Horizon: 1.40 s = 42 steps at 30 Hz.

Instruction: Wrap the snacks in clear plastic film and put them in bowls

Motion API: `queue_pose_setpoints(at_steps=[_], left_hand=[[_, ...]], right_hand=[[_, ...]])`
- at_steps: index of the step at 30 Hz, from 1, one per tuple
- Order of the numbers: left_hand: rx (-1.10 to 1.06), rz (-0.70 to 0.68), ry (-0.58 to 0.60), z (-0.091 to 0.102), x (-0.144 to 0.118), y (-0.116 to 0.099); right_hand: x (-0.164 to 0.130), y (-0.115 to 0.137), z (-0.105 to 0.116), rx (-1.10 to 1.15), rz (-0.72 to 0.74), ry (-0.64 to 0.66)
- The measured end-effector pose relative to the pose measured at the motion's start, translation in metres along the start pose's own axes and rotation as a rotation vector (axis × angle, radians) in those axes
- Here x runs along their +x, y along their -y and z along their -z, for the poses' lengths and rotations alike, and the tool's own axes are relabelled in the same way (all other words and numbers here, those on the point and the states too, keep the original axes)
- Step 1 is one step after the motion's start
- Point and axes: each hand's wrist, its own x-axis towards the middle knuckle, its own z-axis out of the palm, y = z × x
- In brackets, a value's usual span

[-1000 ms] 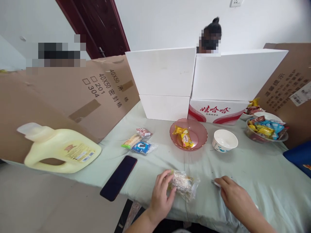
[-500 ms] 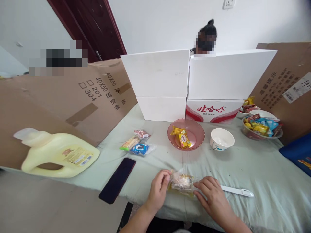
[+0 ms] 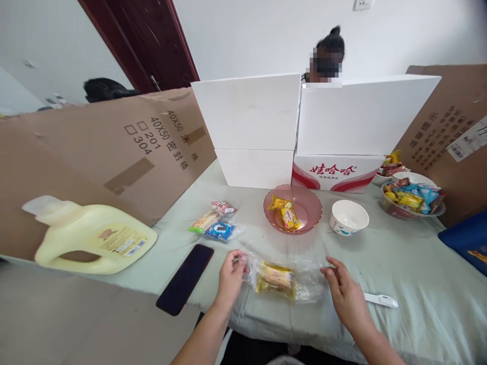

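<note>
**Wrapper stretched between both hands**

Left fingers point(image 3: 239, 259) pinched one end of the clear snack packet point(image 3: 277, 278); right fingers point(image 3: 332, 268) pinched the other. Its long axis ran left to right between them, low over the counter point(image 3: 411, 263), both hands equally near.

White plastered wall point(image 3: 258, 30) runs behind the work area, with a socket point(image 3: 361, 4) high up (partly cut off). Dark red door point(image 3: 152, 45) stands far left of the hands. Table point(image 3: 399, 263) under pale green cloth, daylight even. Cardboard sheets point(image 3: 95, 152) screen both sides.
</note>
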Motion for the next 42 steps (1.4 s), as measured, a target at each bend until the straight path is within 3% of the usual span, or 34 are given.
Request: queue_pose_setpoints(at_steps=[2, 4, 6, 8, 10, 13, 18, 20, 22, 24, 27, 30, 33, 36, 39, 42], left_hand=[[-0.037, -0.111, -0.203, 0.01, -0.007, -0.002], [-0.032, -0.424, -0.268, 0.017, -0.021, -0.013], [0.025, -0.777, -0.066, 0.016, -0.033, -0.028], [0.187, -0.937, 0.233, 0.01, -0.036, -0.042], [0.442, -0.854, 0.38, 0.002, -0.03, -0.05], [0.717, -0.643, 0.422, 0.004, -0.015, -0.055], [0.589, -0.451, 0.802, 0.046, -0.021, -0.069], [0.5, -0.338, 1.003, 0.055, -0.029, -0.078], [0.433, -0.273, 1.087, 0.051, -0.031, -0.082], [0.381, -0.28, 0.935, 0.033, -0.028, -0.077], [0.287, -0.333, 0.525, -0.003, -0.018, -0.05], [0.22, -0.388, 0.319, -0.028, -0.013, -0.016], [0.22, -0.443, 0.3, -0.032, -0.015, 0.004], [0.247, -0.49, 0.361, -0.03, -0.018, 0.003], [0.312, -0.518, 0.407, -0.032, -0.019, -0.005], [0.366, -0.523, 0.42, -0.035, -0.019, -0.01]], right_hand=[[-0.005, 0.003, 0.004, 0.039, 0.063, -0.079], [-0.011, 0.012, 0.007, 0.053, 0.258, -0.072], [-0.011, 0.024, 0.005, 0.044, 0.486, 0.045], [-0.004, 0.033, -0.002, 0.01, 0.584, 0.157], [0.005, 0.035, -0.012, -0.068, 0.52, 0.186], [0.01, 0.027, -0.021, -0.211, 0.396, 0.265], [-0.011, 0.015, -0.004, -0.316, 0.356, 0.491], [-0.014, 0.022, 0.002, -0.3, 0.393, 0.488], [-0.011, 0.036, 0.001, -0.245, 0.465, 0.447], [-0.003, 0.052, -0.01, -0.181, 0.544, 0.418], [0.006, 0.064, -0.036, -0.192, 0.595, 0.427], [0.005, 0.058, -0.05, -0.283, 0.569, 0.447], [0.001, 0.043, -0.033, -0.214, 0.528, 0.514], [0.014, 0.034, 0.001, 0.006, 0.452, 0.541], [0.054, 0.036, 0.023, 0.159, 0.344, 0.32], [0.106, 0.042, 0.023, 0.089, 0.318, 0.03]])
